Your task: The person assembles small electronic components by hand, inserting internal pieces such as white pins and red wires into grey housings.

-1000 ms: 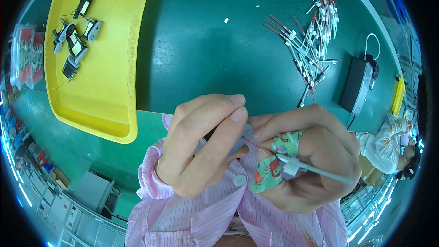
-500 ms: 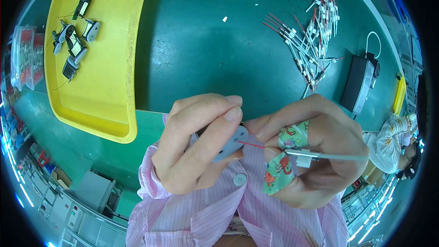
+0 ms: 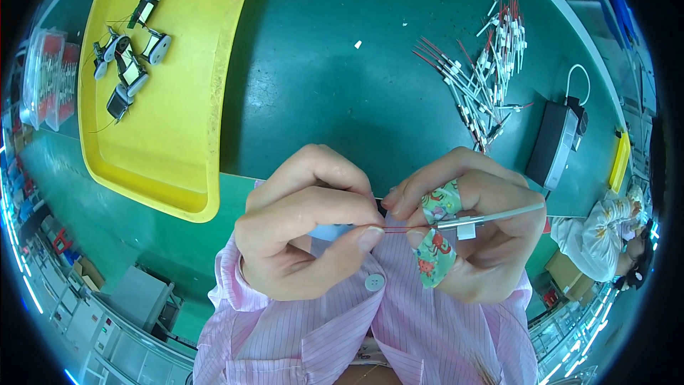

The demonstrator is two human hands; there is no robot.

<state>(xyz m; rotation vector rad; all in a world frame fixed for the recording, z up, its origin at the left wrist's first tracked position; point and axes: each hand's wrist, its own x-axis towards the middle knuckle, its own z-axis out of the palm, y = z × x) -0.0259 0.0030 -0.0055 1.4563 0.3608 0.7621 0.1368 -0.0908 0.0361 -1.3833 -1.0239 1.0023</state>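
My left hand (image 3: 306, 224) is closed, its thumb and forefinger pinching together where thin red wires (image 3: 397, 229) reach its fingertips. Behind those fingers a bluish-grey rounded part (image 3: 329, 231) shows only a little; the rest of it is hidden in the hand. Closed too, my right hand (image 3: 491, 242) pinches a wire lead (image 3: 509, 212) with a metal tube, a pale sleeve and a small white tag. The red wires run from this lead across the gap to my left fingertips. Printed green wraps (image 3: 436, 255) cover the right thumb and forefinger.
A yellow tray (image 3: 160, 189) at the left holds several small black-and-grey assemblies (image 3: 128, 64). Many similar leads (image 3: 491, 64) lie piled at the right of the green table (image 3: 306, 100). Beyond are a black-and-grey device (image 3: 554, 144), clear bags (image 3: 50, 78) and another person (image 3: 605, 228).
My left thumb and forefinger have closed over the wires, hiding most of the grey part, which showed its holed face before. The right hand has shifted slightly left and up with the lead.
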